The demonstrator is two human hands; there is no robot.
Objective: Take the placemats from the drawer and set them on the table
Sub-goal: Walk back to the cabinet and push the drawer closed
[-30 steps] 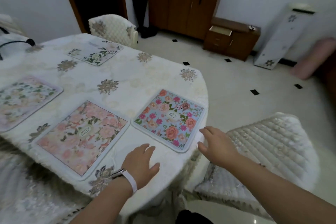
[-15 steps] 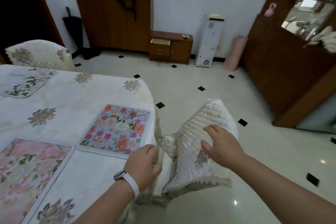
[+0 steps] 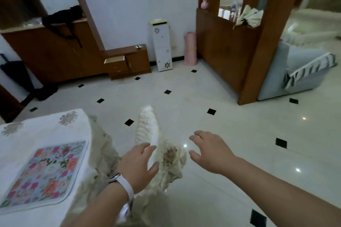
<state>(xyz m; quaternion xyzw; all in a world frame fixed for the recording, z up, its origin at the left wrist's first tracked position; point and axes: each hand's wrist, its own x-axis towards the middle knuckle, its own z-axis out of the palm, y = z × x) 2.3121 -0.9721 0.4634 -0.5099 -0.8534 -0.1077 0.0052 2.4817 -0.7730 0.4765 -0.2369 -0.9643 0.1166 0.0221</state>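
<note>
Head view: The left hand [image 3: 138, 165], with a white band on its wrist, is held palm down over the cream quilted fabric chair cover [image 3: 148, 131]; its fingers are loosely spread and grip nothing. The right hand [image 3: 208, 150] is held palm down above the glossy white floor tiles with black diamond insets [image 3: 230, 127]; its fingers are also spread and empty. One rectangular blue placemat with a pink and orange flower print [image 3: 46, 175] lies flat on the round table under a white embroidered cloth [image 3: 36, 134], near its right edge. Across the room, the small pale-fronted drawer [image 3: 115, 60] of the low brown wooden cabinet [image 3: 129, 62] stands pulled open. Its contents cannot be seen.
</note>
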